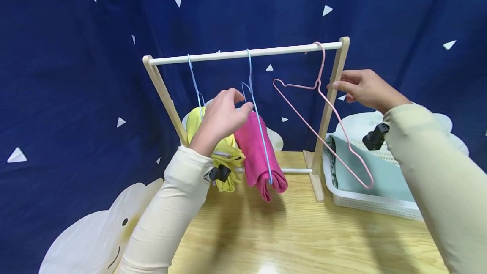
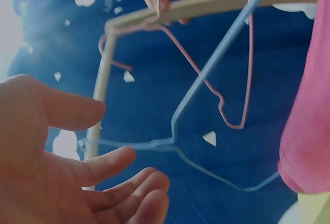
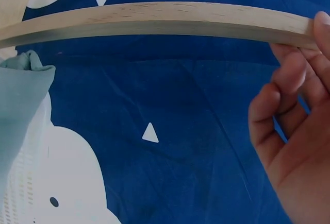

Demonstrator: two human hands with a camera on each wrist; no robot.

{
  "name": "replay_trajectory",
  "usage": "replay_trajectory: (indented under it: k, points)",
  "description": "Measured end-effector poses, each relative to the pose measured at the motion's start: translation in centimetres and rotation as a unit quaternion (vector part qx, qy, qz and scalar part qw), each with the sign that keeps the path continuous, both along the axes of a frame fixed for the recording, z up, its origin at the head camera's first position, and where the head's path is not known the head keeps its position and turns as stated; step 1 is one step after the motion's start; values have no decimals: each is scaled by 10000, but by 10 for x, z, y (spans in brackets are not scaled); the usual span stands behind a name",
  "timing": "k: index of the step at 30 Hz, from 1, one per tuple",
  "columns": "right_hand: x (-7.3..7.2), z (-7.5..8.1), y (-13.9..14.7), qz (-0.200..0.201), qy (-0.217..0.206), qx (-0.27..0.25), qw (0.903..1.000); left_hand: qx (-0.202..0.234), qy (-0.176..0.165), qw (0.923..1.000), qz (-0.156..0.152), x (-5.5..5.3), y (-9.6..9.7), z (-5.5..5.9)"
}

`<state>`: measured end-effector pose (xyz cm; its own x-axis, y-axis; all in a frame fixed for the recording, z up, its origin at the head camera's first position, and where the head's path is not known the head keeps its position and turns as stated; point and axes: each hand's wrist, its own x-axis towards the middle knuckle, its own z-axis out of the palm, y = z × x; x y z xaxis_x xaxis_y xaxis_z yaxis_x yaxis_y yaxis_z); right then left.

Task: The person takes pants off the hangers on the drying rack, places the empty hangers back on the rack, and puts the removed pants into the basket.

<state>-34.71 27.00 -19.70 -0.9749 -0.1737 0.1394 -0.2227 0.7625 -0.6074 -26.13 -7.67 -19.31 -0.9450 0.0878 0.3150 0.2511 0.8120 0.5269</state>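
Note:
My left hand is at the blue hanger hooked on the rail, thumb and fingers spread apart. The left wrist view shows the hanger's neck beyond the fingertips, with nothing gripped. A rolled pink cloth hangs on that hanger. With thumb and fingers, my right hand pinches the wooden upright at the right end of the rack. Beside it an empty pink hanger hangs tilted from the white rail. To the left, a yellow cloth hangs on another blue hanger, partly behind my left hand.
At the right, a white basket holds folded pale green cloth. The rack's foot stands on the wooden table. A dark blue curtain is behind, and a white cloud shape lies at the lower left.

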Motion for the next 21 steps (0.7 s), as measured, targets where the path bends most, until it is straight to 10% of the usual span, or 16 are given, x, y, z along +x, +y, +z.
replay_trajectory:
  k: [9,21]
  points:
    - [0,5,4,-21,-22,39,10000,-219,-829,9959,292,-34,2,22]
    - [-1,-1,1,-24,-19,19,10000,-436,-1172,9905,567,-56,19,22]
